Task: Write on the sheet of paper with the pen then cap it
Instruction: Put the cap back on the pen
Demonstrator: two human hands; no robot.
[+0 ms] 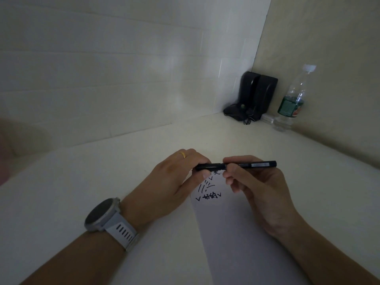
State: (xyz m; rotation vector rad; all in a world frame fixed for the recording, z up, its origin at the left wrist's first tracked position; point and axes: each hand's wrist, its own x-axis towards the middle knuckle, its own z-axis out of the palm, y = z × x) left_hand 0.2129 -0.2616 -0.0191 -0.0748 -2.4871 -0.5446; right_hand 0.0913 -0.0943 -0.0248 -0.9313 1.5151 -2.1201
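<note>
A black pen [257, 164] lies level in the air above the sheet of paper [230, 233]. My right hand [257, 188] grips its barrel near the middle. My left hand [176, 179] pinches the black cap [207, 167] at the pen's left end, and cap and barrel meet in one line. The white sheet lies on the table below and between my hands. Dark handwritten marks [208, 192] cover its upper part. My left wrist wears a watch with a pale strap, and a gold ring sits on one finger.
The pale table [102, 182] runs into a corner of white wall and beige wall. A black device with cables [253, 97] stands in that corner. A clear plastic water bottle with a green label [292, 101] stands to its right.
</note>
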